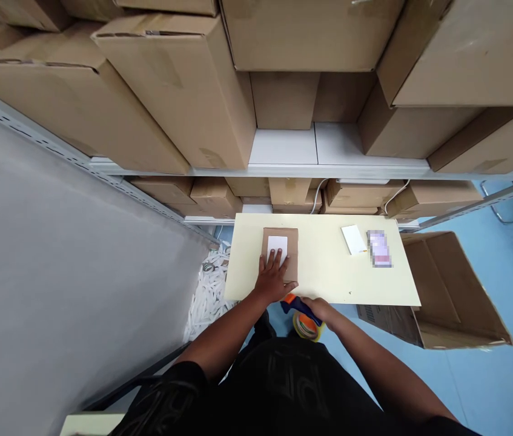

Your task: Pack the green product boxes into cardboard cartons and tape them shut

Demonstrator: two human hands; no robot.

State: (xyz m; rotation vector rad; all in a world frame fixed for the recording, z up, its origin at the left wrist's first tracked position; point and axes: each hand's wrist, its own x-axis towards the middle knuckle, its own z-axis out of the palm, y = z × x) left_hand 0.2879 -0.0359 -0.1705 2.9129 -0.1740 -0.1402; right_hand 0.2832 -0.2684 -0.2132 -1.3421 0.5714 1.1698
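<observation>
My left hand lies flat, fingers spread, on a small brown cardboard parcel with a white label. The parcel rests near the left side of a pale yellow table. My right hand is closed around a tape dispenser with a blue and orange body and a roll of tape. It holds the dispenser just below the table's near edge, beside my left wrist.
A white card and a blurred small item lie on the table's right part. An open cardboard box sits on the blue floor at right. Shelves of cardboard boxes rise behind. White paper strips are heaped at left.
</observation>
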